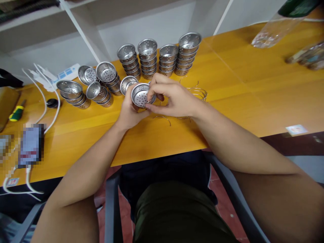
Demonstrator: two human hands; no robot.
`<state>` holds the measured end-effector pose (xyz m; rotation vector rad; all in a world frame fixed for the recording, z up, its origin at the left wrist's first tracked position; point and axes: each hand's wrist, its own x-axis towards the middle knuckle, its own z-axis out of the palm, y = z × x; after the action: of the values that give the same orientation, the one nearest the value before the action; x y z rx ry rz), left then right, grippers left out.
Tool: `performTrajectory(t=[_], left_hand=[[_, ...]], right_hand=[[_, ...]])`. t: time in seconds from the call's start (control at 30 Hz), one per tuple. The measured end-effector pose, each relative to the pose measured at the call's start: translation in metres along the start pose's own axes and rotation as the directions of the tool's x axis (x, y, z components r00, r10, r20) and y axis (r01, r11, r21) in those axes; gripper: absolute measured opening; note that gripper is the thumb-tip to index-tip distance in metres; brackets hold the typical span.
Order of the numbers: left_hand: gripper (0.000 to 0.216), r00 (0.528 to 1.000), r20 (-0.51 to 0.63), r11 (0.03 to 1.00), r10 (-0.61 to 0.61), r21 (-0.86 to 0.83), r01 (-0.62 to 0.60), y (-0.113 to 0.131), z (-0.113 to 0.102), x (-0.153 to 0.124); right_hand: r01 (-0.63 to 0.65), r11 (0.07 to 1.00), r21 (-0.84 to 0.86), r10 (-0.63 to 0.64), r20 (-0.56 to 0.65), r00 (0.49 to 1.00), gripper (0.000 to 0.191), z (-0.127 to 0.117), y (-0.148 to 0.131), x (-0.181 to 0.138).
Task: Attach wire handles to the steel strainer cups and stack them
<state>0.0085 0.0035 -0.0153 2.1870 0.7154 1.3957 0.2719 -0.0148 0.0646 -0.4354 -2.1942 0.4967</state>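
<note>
My left hand is wrapped round a small perforated metal cup, holding it tilted with its mouth toward me. At the cup's right rim, the thumb and fingers of my right hand are pinched together. What lies between those fingertips is too small to make out. Just behind the held cup is another perforated cup, partly covered by my left hand. Loose thin wire rings lie on the table beyond my right wrist, and a curved piece of wire rests below that hand.
Stacks of perforated cups stand along the back, with leaning stacks at left. A power strip, white cables, a screwdriver and a blurred device are farther left. A plastic bottle lies at the back right.
</note>
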Motion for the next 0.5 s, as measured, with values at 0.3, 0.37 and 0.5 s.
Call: performTrajectory(t=[0.3,0.37,0.5], left_hand=[[0.098,0.999,-0.036,0.99,0.018,0.143,-0.013,0.007,-0.002,0.004],[0.095,1.0,-0.003,0.988,0.018,0.156,-0.017,0.012,0.0,0.005],[0.095,0.999,0.034,0.989,0.034,0.145,-0.038,0.016,0.006,0.005]], right_hand=[[-0.005,1.0,0.003,0.005,-0.096,0.995,0.038,-0.005,0.001,0.001],[0.013,1.0,-0.019,-0.015,-0.116,0.993,0.038,-0.002,0.006,0.002],[0.034,0.996,-0.087,-0.044,-0.118,0.992,0.035,0.002,0.012,0.001]])
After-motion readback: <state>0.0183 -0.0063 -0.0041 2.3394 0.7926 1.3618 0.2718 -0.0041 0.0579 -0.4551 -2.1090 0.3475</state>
